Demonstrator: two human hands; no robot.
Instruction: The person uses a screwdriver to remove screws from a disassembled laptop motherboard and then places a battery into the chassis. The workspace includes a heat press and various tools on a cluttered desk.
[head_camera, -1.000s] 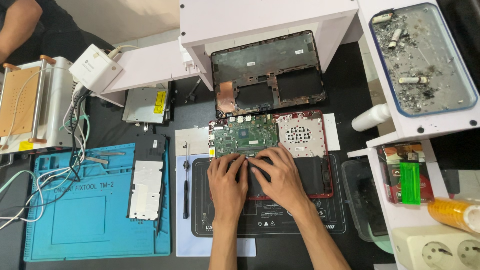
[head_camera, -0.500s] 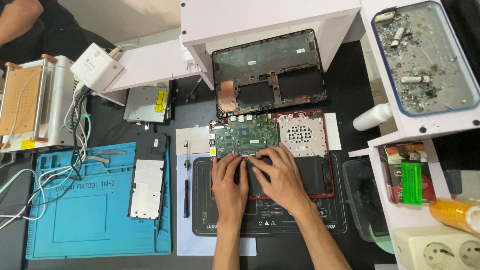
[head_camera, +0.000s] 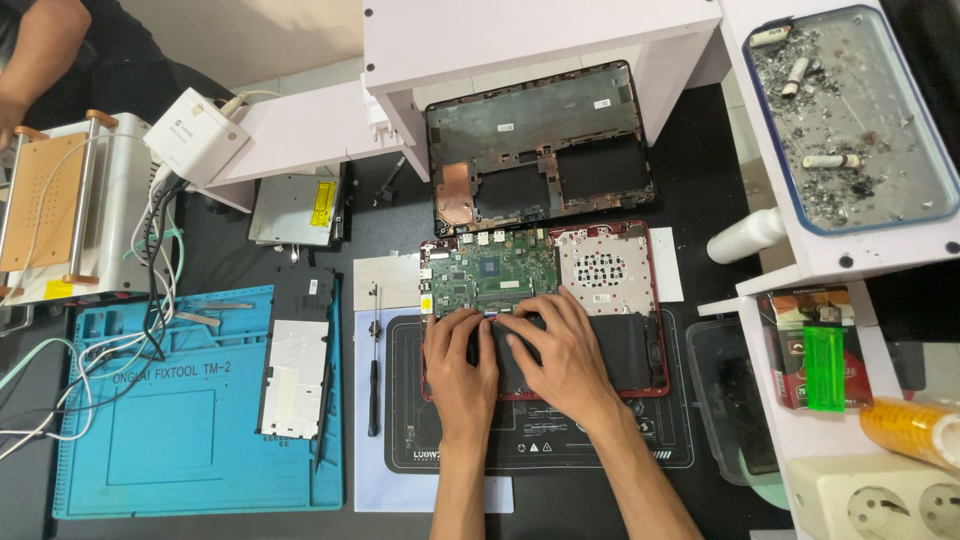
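Pressing down side by side as half a second ago, the left hand (head_camera: 462, 362) and right hand (head_camera: 560, 352) lie flat, fingers loosely spread, on the black battery (head_camera: 622, 350) inside the red laptop base (head_camera: 655, 300); nothing has shifted, the green motherboard (head_camera: 490, 275) just beyond the fingertips

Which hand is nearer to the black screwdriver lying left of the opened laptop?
Left. The left hand rests on the laptop's lower half just right of the screwdriver; the right hand lies beyond it, farther right.

Black worktop (head_camera: 700, 150), white shelf unit (head_camera: 520, 35) (evenly lit)
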